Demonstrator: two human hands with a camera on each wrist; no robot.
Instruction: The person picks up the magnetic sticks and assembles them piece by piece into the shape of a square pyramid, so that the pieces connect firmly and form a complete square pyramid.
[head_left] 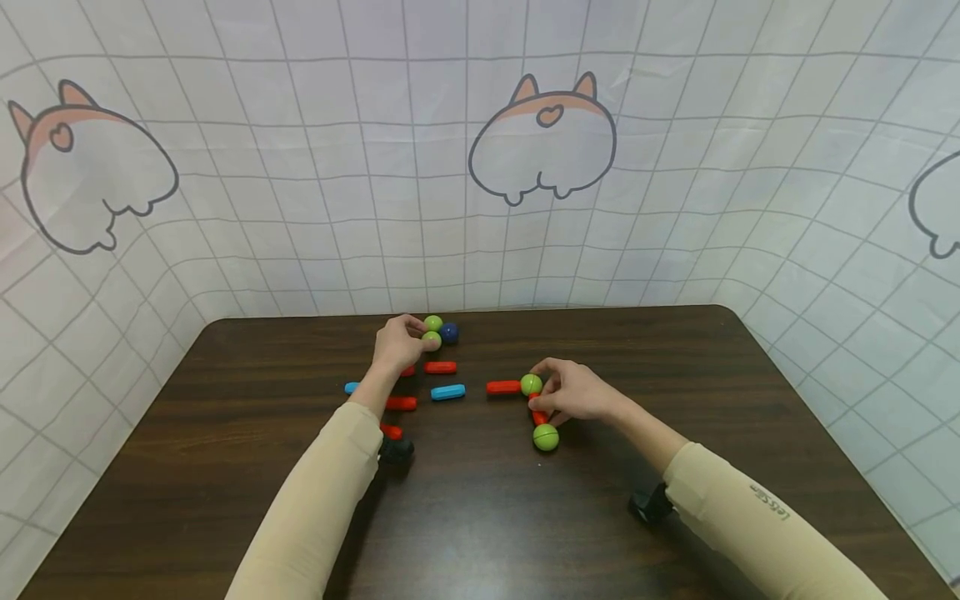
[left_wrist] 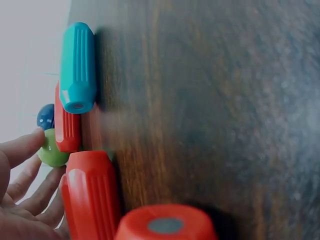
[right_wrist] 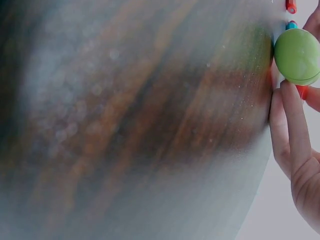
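My left hand (head_left: 399, 343) is at the far side of the table, thumb and fingers around a green ball (head_left: 432, 340). This ball touches a second green ball (head_left: 432, 323) and a dark blue ball (head_left: 449, 333). In the left wrist view the thumb tip meets the green ball (left_wrist: 53, 150). My right hand (head_left: 576, 390) pinches a short red magnetic rod (head_left: 539, 414), partly hidden by its fingers. A green ball (head_left: 531, 384) joins that rod's far end to another red rod (head_left: 503, 387). At its near end sits another green ball (head_left: 546, 437), which the fingers touch in the right wrist view.
Between the hands lie a blue rod (head_left: 448, 392) and a red rod (head_left: 440, 367). Several more rods, such as a red one (head_left: 402, 403) and a blue one (head_left: 351, 387), lie under and beside my left forearm. A patterned curtain (head_left: 420, 167) hangs behind the dark wooden table (head_left: 480, 517).
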